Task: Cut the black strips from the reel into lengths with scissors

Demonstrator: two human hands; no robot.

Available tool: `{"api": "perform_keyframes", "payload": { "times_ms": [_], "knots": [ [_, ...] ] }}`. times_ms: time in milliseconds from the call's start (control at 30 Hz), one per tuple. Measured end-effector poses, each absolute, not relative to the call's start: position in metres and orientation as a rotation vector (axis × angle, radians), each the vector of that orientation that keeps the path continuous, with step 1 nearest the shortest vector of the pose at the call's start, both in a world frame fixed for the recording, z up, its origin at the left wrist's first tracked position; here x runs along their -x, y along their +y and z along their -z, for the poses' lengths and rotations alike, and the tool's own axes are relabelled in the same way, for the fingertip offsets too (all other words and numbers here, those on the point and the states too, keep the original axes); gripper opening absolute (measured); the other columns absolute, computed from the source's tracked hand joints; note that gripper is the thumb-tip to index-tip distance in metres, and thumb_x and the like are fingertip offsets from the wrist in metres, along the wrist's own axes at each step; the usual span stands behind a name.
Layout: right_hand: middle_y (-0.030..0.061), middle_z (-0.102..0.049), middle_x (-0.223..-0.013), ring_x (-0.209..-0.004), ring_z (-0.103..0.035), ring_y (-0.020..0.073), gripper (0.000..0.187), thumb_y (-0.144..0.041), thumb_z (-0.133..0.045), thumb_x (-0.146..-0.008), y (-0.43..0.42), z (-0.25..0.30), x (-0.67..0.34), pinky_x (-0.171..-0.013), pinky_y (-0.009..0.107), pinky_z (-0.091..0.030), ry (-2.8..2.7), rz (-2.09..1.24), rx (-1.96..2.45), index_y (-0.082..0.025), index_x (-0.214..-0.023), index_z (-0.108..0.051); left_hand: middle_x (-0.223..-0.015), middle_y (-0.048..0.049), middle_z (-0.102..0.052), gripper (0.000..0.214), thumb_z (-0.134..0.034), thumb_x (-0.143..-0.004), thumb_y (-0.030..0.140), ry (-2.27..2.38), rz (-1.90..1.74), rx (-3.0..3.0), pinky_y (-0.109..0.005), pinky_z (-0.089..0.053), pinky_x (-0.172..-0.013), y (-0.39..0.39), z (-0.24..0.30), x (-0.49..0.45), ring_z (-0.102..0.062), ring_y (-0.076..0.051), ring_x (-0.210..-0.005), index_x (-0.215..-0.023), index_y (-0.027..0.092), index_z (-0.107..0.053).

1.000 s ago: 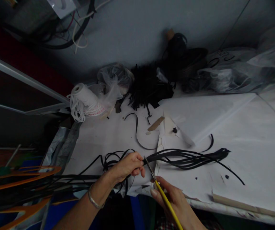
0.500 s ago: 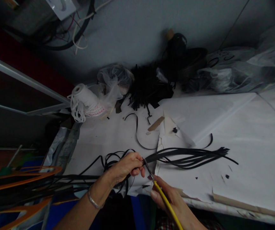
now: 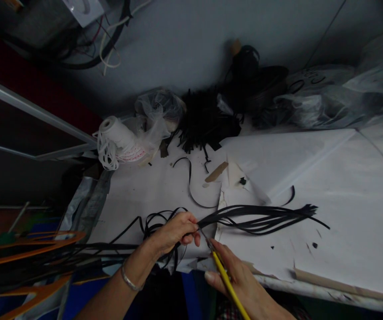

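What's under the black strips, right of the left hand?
White paper shows around and between the black strips, with a torn edge running beneath them near the left hand. Directly below the overlapping strips, everything is covered.

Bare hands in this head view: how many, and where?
2: the left hand, lower centre, gripping a bundle of flat black strips; the right hand, below and to its right, holding a yellow-handled metal tool. No others are visible.
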State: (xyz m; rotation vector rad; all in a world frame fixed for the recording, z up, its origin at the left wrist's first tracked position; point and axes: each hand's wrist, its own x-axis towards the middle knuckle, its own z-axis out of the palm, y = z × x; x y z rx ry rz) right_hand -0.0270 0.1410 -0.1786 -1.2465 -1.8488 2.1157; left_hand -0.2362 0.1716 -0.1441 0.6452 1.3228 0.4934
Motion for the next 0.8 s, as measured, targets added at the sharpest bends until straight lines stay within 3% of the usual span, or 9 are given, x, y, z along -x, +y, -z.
{"api": "perform_keyframes", "payload": {
  "times_ms": [200,433,600,800],
  "knots": [
    [0.0176,-0.045,-0.131,-0.113,-0.049,0.0296,0.079,-0.062,-0.046,-0.084,0.148,0.171,0.031,-0.096,0.04,-0.039,-1.921,-2.025,1.278,-0.009,-0.141,-0.036,-0.058,-0.0024,-0.061,0.015,-0.051,-0.073,0.024,1.319,-0.496,-0.674,-0.02,-0.015,-0.042,0.173,0.142,0.233,-0.03,-0.003,-0.041,-0.083,0.015,-0.045],
    [0.0117,-0.057,-0.103,-0.091,-0.053,0.0253,0.066,-0.063,-0.045,-0.083,0.147,0.172,0.034,-0.079,0.033,-0.042,-1.832,-1.965,1.192,-0.011,-0.123,-0.05,-0.059,-0.0031,-0.061,0.02,-0.053,-0.076,0.03,1.309,-0.485,-0.7,-0.02,-0.015,-0.042,0.176,0.139,0.234,-0.03,-0.003,-0.041,-0.084,0.014,-0.045],
    [0.0011,-0.051,-0.076,-0.068,-0.044,0.0159,0.048,-0.061,-0.05,-0.084,0.147,0.178,0.037,-0.06,0.025,-0.033,-1.785,-1.992,1.139,-0.015,-0.096,-0.052,-0.06,-0.003,-0.061,0.02,-0.053,-0.076,0.03,1.307,-0.484,-0.69,-0.02,-0.016,-0.043,0.176,0.139,0.235,-0.03,-0.003,-0.042,-0.085,0.014,-0.045],
    [-0.0044,-0.042,-0.066,-0.061,-0.034,0.0105,0.037,-0.051,-0.058,-0.085,0.144,0.193,0.039,-0.054,0.021,-0.026,-1.731,-2.044,1.182,-0.016,-0.089,-0.05,-0.06,-0.0028,-0.061,0.021,-0.054,-0.074,0.03,1.3,-0.457,-0.666,-0.02,-0.016,-0.042,0.178,0.143,0.238,-0.03,-0.003,-0.041,-0.085,0.013,-0.047]
  ]
}}
